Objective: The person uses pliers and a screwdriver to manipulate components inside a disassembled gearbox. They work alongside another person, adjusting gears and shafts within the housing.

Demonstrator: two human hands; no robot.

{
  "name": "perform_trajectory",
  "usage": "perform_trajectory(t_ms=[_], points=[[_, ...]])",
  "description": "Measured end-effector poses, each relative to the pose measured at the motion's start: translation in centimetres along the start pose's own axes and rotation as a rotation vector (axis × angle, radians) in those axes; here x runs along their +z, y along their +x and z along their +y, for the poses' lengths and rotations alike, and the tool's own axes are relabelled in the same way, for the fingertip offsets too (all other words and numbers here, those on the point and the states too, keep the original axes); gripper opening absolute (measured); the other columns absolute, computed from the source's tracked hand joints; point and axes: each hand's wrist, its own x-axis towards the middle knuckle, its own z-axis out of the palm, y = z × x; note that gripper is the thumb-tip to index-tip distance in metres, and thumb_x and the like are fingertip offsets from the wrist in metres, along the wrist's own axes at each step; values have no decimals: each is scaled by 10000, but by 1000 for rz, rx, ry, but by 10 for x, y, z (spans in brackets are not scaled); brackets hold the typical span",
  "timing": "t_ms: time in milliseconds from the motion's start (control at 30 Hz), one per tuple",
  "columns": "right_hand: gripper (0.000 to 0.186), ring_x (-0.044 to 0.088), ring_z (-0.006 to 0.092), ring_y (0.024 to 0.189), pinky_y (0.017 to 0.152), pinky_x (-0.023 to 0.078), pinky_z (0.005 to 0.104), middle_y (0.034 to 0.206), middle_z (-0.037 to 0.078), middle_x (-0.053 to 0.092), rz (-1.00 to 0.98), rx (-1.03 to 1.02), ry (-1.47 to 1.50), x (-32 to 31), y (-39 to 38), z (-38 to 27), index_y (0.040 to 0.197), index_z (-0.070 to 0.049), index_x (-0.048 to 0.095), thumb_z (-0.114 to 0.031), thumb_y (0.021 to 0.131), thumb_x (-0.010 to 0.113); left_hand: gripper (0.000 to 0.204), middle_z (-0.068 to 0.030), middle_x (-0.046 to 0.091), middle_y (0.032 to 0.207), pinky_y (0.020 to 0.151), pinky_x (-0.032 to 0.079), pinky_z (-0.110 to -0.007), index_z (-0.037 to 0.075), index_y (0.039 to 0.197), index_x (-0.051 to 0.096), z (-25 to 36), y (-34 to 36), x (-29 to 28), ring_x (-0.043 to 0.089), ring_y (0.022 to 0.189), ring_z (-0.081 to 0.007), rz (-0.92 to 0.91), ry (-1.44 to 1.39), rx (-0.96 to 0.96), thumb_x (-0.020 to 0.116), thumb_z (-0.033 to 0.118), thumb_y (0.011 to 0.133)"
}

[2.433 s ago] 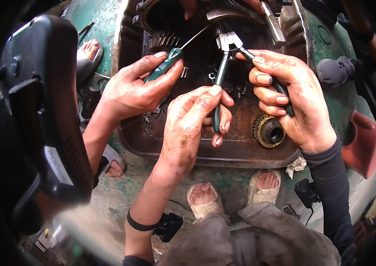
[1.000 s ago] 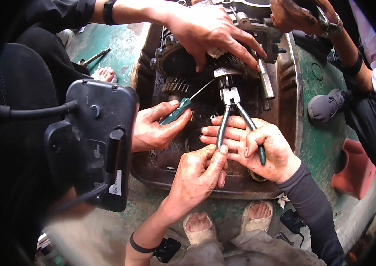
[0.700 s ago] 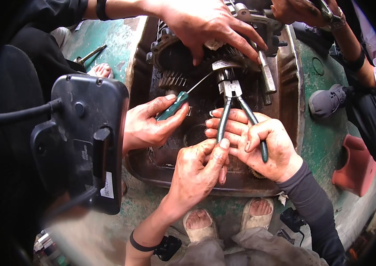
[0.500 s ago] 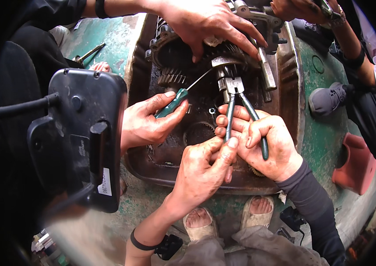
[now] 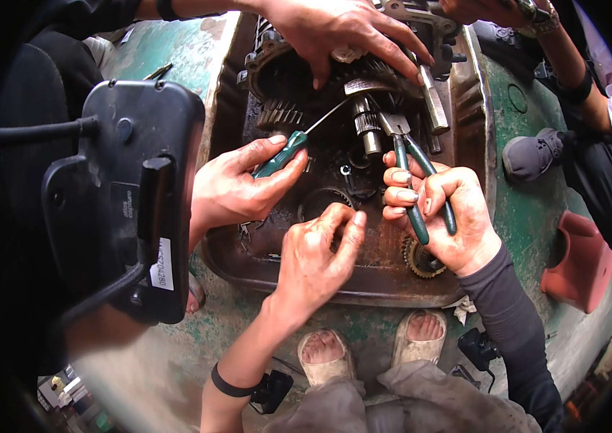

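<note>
My right hand (image 5: 457, 213) is wrapped round a pair of pliers (image 5: 415, 162) with dark green handles. The jaws of the pliers lie just right of a splined metal shaft (image 5: 367, 130), by a gear (image 5: 371, 86); whether they touch is unclear. My left hand (image 5: 320, 249) hovers over the tray's near part, fingers curled in, nothing visible in them. From the left, a co-worker's hand (image 5: 237, 180) holds a green-handled screwdriver (image 5: 284, 155), its tip at the gear's left edge. The co-worker's other hand (image 5: 349, 36) rests on the gear assembly from above.
A dark metal tray (image 5: 306, 289) holds the gear housing (image 5: 262, 65) and a loose gear (image 5: 421, 260). A black device (image 5: 125, 202) on the co-worker takes up the left side. Right of the tray are another person's shoe (image 5: 533, 153) and a red stool (image 5: 580, 260).
My left hand has left the pliers' handle and drawn back to the left. My right hand has shifted the pliers rightward, off the shaft's front. The screwdriver has hardly moved.
</note>
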Motion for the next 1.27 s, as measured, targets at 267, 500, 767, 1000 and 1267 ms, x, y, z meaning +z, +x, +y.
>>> perform_trajectory(t_ms=[267,500,767,1000,1267], points=[[574,584,225,805,764,498,349,928,125,583,84,-22,-119,-9,-5,-1,1109,76,521,30,545,429,142,-151,613,834,685,488,-409,26,911,578,-42,-6,12,609,777,-330,-12,238,87,607,151,847],[545,635,301,973,843,519,369,1066,207,629,188,182,-395,-10,-34,8,1184,92,515,10,650,439,195,-158,578,890,760,474,-440,14,933,569,-50,-8,21,575,852,-335,-170,495,130,612,156,807],[443,613,278,1066,862,507,347,1165,181,607,296,220,-418,-37,-42,32,1181,62,519,-68,765,439,258,-184,581,881,771,452,-442,-14,967,557,-59,-11,22,576,855,-355,-273,551,151,637,140,776],[386,614,235,1040,804,498,314,1141,140,620,339,251,-366,-32,-56,45,1165,16,517,-98,804,444,257,-148,608,881,792,443,-434,33,987,603,-61,-12,18,595,885,-325,-289,559,134,639,71,736],[855,606,381,1060,850,532,440,1253,231,539,-12,364,-561,-22,-97,87,1416,-20,268,-562,826,564,297,-153,623,900,871,410,-465,43,1003,614,-66,-15,18,602,934,-319,-265,596,123,665,170,739]])
